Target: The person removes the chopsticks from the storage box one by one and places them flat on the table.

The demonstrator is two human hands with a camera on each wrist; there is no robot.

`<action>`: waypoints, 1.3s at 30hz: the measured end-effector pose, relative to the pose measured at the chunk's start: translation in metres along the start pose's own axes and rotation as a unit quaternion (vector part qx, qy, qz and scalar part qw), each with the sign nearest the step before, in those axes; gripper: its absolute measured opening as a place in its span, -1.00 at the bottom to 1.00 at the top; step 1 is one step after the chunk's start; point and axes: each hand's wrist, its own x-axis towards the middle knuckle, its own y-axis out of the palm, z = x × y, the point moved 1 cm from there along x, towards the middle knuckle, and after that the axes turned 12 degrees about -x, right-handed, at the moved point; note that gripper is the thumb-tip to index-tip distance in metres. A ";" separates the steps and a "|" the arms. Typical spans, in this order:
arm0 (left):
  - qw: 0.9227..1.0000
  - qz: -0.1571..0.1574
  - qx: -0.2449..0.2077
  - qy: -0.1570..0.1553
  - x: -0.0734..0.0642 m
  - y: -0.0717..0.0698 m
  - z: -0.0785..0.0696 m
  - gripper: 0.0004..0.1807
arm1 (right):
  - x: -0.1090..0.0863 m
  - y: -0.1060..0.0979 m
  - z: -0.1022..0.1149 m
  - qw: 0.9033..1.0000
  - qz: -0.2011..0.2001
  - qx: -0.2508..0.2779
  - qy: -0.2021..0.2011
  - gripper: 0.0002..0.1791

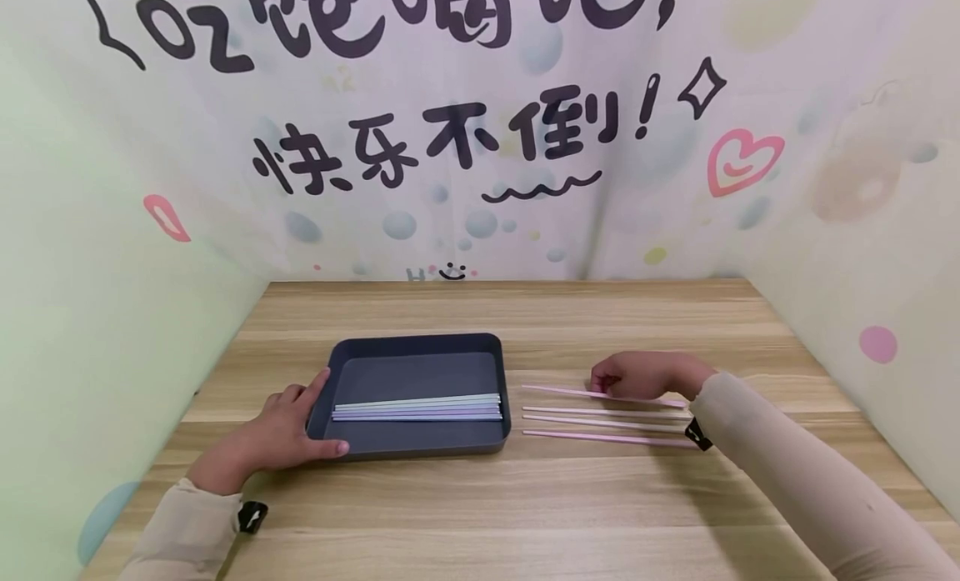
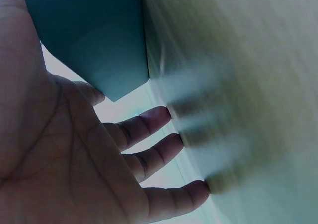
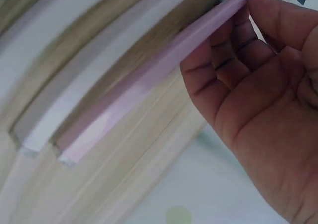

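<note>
A dark grey tray (image 1: pixel 420 443) lies on the table with several pale green and lilac chopsticks (image 1: pixel 416 408) side by side in it. My left hand (image 1: pixel 281 431) spans the tray's near left corner, thumb at the front rim and index finger along the left side. In the left wrist view its other fingers (image 2: pixel 149 122) reach out fairly straight beside the tray wall (image 2: pixel 94 40). To the right of the tray, my right hand (image 1: pixel 637 376) pinches a pink chopstick (image 3: pixel 149 75) between thumb and fingers. Just in front of it, two whitish chopsticks (image 1: pixel 600 419) and another pink chopstick (image 1: pixel 600 435) lie roughly parallel.
The wood-grain table (image 1: pixel 480 514) backs onto a printed wall cloth (image 1: pixel 450 222), with pale walls at left and right. A small black device (image 1: pixel 252 517) is strapped at the left wrist, and another black device (image 1: pixel 698 433) at the right.
</note>
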 end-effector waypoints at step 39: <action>1.000 0.002 -0.007 -0.002 -0.001 0.000 0.000 0.34 | 0.001 0.009 -0.003 0.998 -0.040 -0.040 -0.027 -0.73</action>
